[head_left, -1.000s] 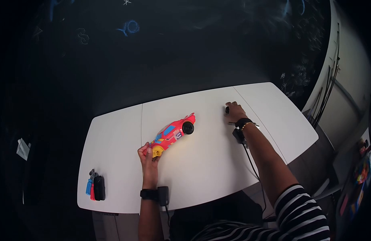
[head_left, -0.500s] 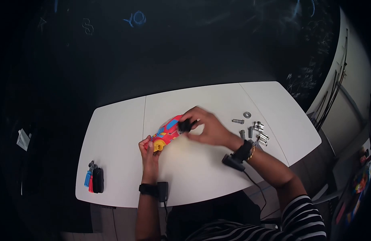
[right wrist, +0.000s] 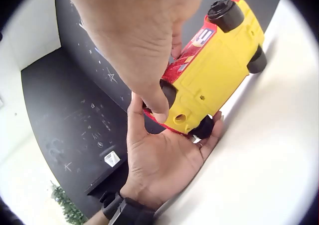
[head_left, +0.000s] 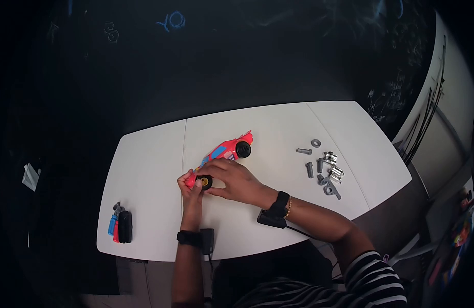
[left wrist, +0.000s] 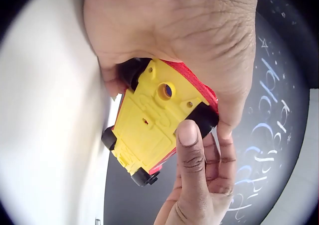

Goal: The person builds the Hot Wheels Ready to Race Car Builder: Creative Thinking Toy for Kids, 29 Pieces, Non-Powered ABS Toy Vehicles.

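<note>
A red toy car [head_left: 228,149] with blue windows is held near the middle of the table, its yellow underside [left wrist: 144,122] showing in both wrist views. My left hand [head_left: 192,204] grips one end of the car, with the palm behind it and fingers along its sides. A black wheel [head_left: 204,183] with a yellow hub is at that same end. Between thumb and fingers, my right hand [head_left: 238,180] pinches this wheel against the car's side. Another black wheel [head_left: 243,149] sits at the far end. Fingers partly cover the gripped wheel in the right wrist view.
Grey bolts [head_left: 309,170], a grey ring [head_left: 315,143], shiny silver pieces [head_left: 335,173] and a grey looped part [head_left: 330,189] lie on the table's right side. At the left are blue-handled [head_left: 112,226] and red-handled tools beside a black case [head_left: 125,227]. A dark chalkboard stands behind.
My right hand has brought the black wheel from the right side of the table to the car's near end. The left hand keeps holding the car.
</note>
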A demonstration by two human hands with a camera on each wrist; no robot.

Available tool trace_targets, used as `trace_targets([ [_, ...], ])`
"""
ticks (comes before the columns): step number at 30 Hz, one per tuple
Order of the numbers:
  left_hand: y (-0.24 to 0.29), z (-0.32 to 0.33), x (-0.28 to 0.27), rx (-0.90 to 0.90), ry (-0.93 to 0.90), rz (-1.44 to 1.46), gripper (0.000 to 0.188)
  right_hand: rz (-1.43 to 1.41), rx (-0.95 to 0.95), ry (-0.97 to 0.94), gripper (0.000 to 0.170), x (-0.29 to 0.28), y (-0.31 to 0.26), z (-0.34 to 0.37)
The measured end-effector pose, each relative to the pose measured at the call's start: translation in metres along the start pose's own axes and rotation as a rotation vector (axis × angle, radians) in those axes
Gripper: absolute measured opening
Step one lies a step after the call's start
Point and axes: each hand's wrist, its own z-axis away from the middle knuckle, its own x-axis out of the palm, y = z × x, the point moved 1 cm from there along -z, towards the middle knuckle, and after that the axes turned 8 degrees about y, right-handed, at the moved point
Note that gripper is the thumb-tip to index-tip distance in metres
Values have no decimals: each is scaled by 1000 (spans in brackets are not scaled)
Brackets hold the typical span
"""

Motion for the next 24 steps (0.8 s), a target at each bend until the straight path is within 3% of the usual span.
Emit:
trace_targets([
  [6, 3, 0, 3, -36, 17, -14, 70, -39, 95, -73, 63, -10, 2, -2],
  [9, 8, 3, 6, -14, 34, -43, 69, -164, 106, -39, 60, -15, 3, -2],
  [11, 11, 5, 9, -5, 8, -93, 55, -282, 183, 20, 52, -29, 3, -1],
  [13, 9, 4, 8, 8, 18, -74, 54, -253, 194, 61, 47, -50, 18, 4],
  [14, 8, 3, 8, 20, 24, -63, 53, -227, 206, 110, 41, -64, 29, 8],
  [18, 9, 4, 8, 4, 33, -83, 53, 235, 570, 164, 30, -134, 109, 48],
  [21, 5, 0, 5, -12, 66, -47, 68, 505, 726, 41, 33, -181, 179, 94],
  [24, 4, 0, 3, 2, 61, -65, 70, 615, 835, -110, 40, -199, 195, 118],
])
